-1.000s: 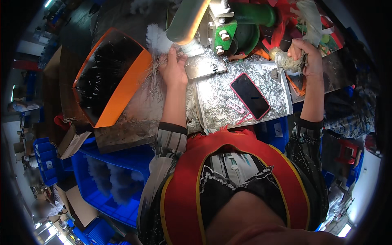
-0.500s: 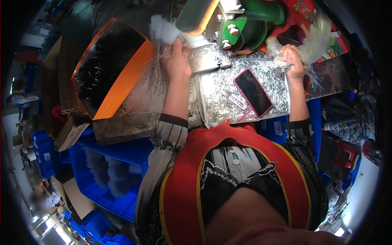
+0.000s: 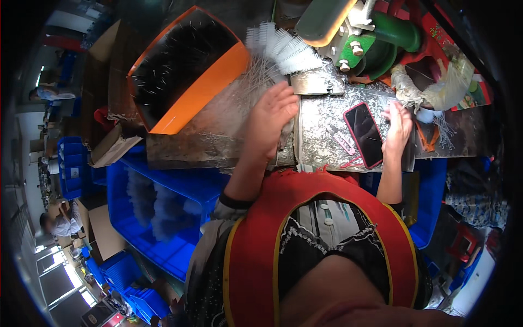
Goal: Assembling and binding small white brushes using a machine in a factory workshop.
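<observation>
left hand (image 3: 272,117) hides wire brushes (image 3: 283,49) | right hand (image 3: 397,122) grip unclear

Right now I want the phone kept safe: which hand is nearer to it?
Right. The right hand lies just beside the phone, at its right edge. The left hand is further left, across the littered metal tray.

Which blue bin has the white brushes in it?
The big blue bin left of the person's knees: white fluffy brushes are piled inside. The blue bin on the right shows none.

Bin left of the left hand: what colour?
Orange bin, dark inside; head view.
</observation>
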{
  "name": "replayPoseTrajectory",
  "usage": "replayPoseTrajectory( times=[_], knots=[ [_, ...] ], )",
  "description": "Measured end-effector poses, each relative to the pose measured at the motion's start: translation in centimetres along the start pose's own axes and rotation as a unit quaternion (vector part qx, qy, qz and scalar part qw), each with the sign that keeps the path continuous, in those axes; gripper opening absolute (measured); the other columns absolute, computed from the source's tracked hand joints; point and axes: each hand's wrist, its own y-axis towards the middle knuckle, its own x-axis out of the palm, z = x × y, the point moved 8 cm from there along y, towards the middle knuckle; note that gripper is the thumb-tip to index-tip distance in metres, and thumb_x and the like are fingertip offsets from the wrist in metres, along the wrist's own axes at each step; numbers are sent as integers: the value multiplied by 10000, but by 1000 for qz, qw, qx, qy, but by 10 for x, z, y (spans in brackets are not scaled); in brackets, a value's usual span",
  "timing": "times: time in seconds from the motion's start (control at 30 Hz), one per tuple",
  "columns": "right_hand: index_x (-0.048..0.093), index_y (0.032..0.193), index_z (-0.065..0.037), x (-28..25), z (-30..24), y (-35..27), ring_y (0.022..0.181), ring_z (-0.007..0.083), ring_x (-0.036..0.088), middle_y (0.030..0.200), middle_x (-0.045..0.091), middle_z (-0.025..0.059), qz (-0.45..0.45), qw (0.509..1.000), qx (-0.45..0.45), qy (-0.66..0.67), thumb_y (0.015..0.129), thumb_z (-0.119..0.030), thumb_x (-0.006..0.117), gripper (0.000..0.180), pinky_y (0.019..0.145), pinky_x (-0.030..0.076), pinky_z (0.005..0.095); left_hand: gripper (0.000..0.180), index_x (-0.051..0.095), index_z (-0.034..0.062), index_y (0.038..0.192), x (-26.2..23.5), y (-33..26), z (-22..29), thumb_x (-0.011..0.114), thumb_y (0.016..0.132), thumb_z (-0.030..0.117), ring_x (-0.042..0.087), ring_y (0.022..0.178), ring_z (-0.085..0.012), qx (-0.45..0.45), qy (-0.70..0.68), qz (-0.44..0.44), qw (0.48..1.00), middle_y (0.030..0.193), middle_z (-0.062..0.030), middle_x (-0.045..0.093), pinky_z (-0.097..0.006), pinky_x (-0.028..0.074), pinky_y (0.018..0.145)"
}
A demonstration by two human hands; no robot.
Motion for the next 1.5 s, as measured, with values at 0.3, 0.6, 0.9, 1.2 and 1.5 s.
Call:
replayPoseTrajectory(
  times=[0.3,0.6,0.9,1.2,1.5],
  knots=[
    [535,729,-1,147,22,-86,554,35,436,580,489,-9,-368,925,25,-87,815,-147,528,170,500,382,219,916,207,31,1289,-40,54,18,721,571,273,395,1081,-365,174,749,133,625,1168,-204,426,-435,315,895],
    [508,706,20,187,12,-114,553,227,535,605,534,116,-480,854,-48,-194,742,-134,565,168,530,429,323,675,308,77,1237,-63,64,21,616,637,103,547,889,-318,52,772,147,616,999,-198,545,-441,407,708],
    [504,706,43,238,-14,-95,670,370,554,714,537,212,-497,709,-254,-431,761,-238,505,287,613,457,422,544,416,59,1152,-60,24,54,587,636,39,523,932,-339,157,707,130,677,994,-185,543,-422,406,789],
    [500,1095,-12,247,98,-109,993,263,477,1037,525,133,-472,740,-358,-320,821,-198,495,331,860,361,375,543,429,20,1128,-91,-42,55,537,597,56,485,973,-349,193,633,173,729,992,-200,527,-405,369,858],
    [576,928,-41,245,0,-113,693,247,542,775,564,109,-245,612,-573,-487,731,-130,539,219,622,440,349,678,308,-17,1176,-100,-56,27,628,606,161,507,923,-384,241,561,197,767,951,-243,516,-427,418,771]
  ],
)
